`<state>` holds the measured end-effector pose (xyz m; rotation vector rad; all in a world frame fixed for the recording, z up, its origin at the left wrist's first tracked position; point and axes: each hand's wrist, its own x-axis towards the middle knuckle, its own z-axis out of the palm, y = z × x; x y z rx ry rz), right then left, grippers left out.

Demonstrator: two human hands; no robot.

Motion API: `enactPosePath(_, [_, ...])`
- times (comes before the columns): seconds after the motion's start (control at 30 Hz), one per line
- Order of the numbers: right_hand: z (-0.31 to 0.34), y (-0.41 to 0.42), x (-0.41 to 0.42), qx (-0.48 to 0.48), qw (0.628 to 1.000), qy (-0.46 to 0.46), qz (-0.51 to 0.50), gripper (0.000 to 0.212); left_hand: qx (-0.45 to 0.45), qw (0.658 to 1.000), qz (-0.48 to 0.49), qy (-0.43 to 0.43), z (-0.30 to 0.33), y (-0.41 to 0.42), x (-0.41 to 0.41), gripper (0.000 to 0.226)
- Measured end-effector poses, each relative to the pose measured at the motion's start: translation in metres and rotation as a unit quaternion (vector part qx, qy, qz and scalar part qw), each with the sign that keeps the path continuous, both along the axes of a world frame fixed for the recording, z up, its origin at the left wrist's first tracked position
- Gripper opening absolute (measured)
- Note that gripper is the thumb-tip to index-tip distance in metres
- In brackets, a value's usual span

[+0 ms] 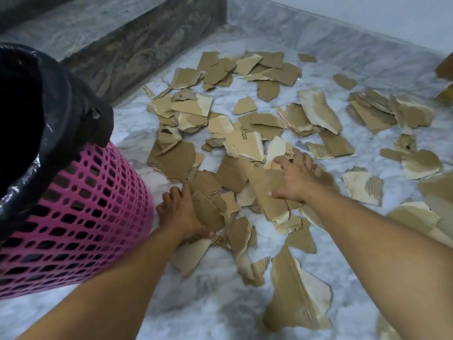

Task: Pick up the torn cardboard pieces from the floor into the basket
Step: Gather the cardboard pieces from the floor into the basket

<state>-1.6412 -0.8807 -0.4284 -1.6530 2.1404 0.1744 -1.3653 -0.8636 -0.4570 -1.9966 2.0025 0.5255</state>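
Several torn brown cardboard pieces (247, 143) lie scattered over the white marble floor (215, 303). A pink lattice basket (81, 212) lined with a black bag (61, 99) stands at the left. My left hand (180, 212) rests beside the basket's base, fingers curled against the edge of a cardboard piece (208, 212). My right hand (297, 177) lies palm down, fingers spread, pressing on a pile of overlapping pieces (267, 190). Neither hand has lifted anything off the floor.
A dark marble step (137, 47) rises behind the basket. A pale marble skirting (343, 33) and white wall bound the far side. Larger cardboard pieces (301, 298) lie close in front; more sit at the right edge (438, 192).
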Motion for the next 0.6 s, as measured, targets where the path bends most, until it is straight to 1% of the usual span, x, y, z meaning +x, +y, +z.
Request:
enactPosePath(0.07, [0.000, -0.013, -0.011, 0.030, 0.998, -0.029, -0.039, 0.130, 0.002, 1.000, 0.006, -0.015, -0.001, -0.001, 0.000, 0.136])
enactPosePath(0.1, [0.001, -0.018, -0.015, 0.045, 0.996, -0.041, -0.060, 0.141, 0.005, 1.000, 0.009, -0.016, -0.002, -0.002, -0.001, 0.128])
enactPosePath(0.13, [0.000, -0.022, -0.019, 0.057, 0.994, -0.052, -0.079, 0.148, 0.007, 1.000, 0.015, -0.009, -0.003, -0.001, -0.001, 0.121])
enactPosePath(0.2, [-0.003, -0.029, -0.022, 0.070, 0.992, -0.055, -0.089, 0.154, 0.010, 0.999, 0.038, 0.015, -0.004, -0.002, -0.002, 0.112])
enactPosePath(0.27, [-0.005, -0.032, -0.021, 0.065, 0.994, -0.036, -0.082, 0.153, 0.018, 0.997, 0.060, 0.037, -0.003, -0.003, -0.003, 0.110])
enactPosePath(0.33, [-0.009, -0.032, -0.015, 0.058, 0.993, -0.052, -0.090, 0.148, 0.024, 0.995, 0.078, 0.057, -0.001, -0.002, -0.004, 0.108])
enactPosePath(0.43, [-0.017, -0.025, -0.005, 0.054, 0.982, -0.125, -0.129, 0.137, 0.011, 0.989, 0.114, 0.093, 0.002, 0.000, -0.009, 0.098])
enactPosePath(0.53, [-0.021, -0.016, -0.001, 0.044, 0.959, -0.218, -0.177, 0.130, -0.003, 0.983, 0.142, 0.114, 0.006, 0.001, -0.009, 0.088])
enactPosePath(0.6, [-0.021, -0.009, 0.000, 0.033, 0.940, -0.272, -0.202, 0.117, 0.015, 0.969, 0.174, 0.177, 0.008, 0.002, -0.007, 0.084])
